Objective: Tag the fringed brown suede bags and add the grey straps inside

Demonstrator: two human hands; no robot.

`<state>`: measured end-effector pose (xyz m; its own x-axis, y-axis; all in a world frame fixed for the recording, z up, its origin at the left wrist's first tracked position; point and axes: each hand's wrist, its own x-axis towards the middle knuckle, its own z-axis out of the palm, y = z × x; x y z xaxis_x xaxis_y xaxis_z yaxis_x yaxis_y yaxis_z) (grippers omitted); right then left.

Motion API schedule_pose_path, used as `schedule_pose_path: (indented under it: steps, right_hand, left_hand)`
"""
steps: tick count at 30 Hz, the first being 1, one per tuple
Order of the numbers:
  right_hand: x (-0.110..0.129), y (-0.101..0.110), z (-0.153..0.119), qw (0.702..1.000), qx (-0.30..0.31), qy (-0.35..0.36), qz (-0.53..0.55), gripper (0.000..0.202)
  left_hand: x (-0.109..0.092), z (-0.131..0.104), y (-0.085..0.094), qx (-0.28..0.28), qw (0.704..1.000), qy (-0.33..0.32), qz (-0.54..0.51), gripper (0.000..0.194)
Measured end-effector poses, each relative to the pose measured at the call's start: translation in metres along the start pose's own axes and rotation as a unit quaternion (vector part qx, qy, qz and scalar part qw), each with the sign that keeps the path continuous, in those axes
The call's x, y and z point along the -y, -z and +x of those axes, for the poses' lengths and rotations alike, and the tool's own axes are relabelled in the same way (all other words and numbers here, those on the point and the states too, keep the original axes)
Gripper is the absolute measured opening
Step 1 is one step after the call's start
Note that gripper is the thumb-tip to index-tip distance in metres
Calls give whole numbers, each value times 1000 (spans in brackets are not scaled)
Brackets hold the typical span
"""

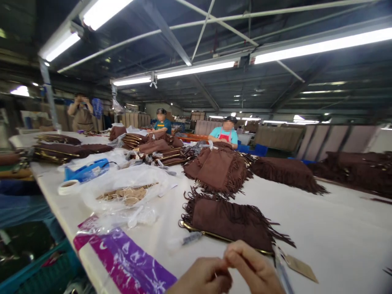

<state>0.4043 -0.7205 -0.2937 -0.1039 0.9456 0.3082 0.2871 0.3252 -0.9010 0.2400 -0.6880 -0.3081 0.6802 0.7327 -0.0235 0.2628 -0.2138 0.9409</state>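
My left hand [203, 275] and my right hand [252, 265] meet at the bottom of the head view, their fingertips pinched together. Whatever lies between the fingers is too small or hidden to make out. Just beyond them a dark brown fringed bag [226, 214] lies flat, its gold zipper [211, 234] facing me. By the left end of that zipper is a small plastic-wrapped piece [192, 237]. A tan hang tag [301, 267] rests on the table, right of my right hand, close to the bag's near right corner.
A white table [346, 224] carries piles of brown fringed bags [214, 167]. To the left are a purple plastic bag [128, 261], tan tags [128, 195] in clear plastic, a tape roll [68, 186] and a blue tool [87, 170]. Several people stand beyond.
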Motion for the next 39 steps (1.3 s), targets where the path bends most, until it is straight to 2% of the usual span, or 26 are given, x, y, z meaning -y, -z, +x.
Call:
schedule_pose_path:
  steps: [2, 4, 6, 8, 11, 13, 18, 21, 24, 27, 31, 35, 39]
  right_hand:
    - [5, 19, 4, 989, -44, -73, 118, 37]
    - [6, 41, 9, 973, -85, -115, 181, 44]
    - [5, 61, 13, 969, -109, -127, 183, 45]
    - [1, 74, 14, 972, -105, -133, 162, 45]
    - [-8, 87, 13, 980, -73, -144, 112, 43]
    - [-14, 93, 12, 984, -59, -152, 77, 41]
    - [-14, 93, 13, 990, -15, -138, -26, 34]
    - [-11, 79, 15, 985, 39, -79, -148, 22]
    - [-16, 60, 15, 977, 61, -17, -204, 15]
    - [-27, 43, 11, 963, 68, -27, -261, 17]
    - [-33, 27, 6, 928, 116, -27, -353, 17]
    - [-27, 23, 6, 918, 129, -44, -374, 18]
    - [-29, 28, 7, 928, 92, -50, -358, 20]
  left_hand:
    - [-2, 6, 14, -50, 986, -24, 158, 22]
    - [-2, 23, 26, -94, 944, -43, 312, 29]
    - [2, 46, 31, -104, 898, -57, 423, 28]
    - [9, 71, 32, -97, 861, -74, 493, 28]
    - [19, 100, 28, -67, 843, -91, 526, 19]
    - [24, 109, 28, -54, 847, -89, 522, 10]
    - [22, 110, 40, -100, 861, -61, 495, 23]
    - [17, 105, 49, -123, 867, -48, 480, 26]
    - [16, 98, 55, -143, 883, -61, 442, 26]
    - [21, 95, 58, -171, 912, -89, 363, 28]
    - [27, 95, 62, -213, 943, -99, 236, 31]
    - [26, 95, 67, -237, 956, -80, 150, 31]
    - [23, 93, 74, -226, 965, -73, 114, 31]
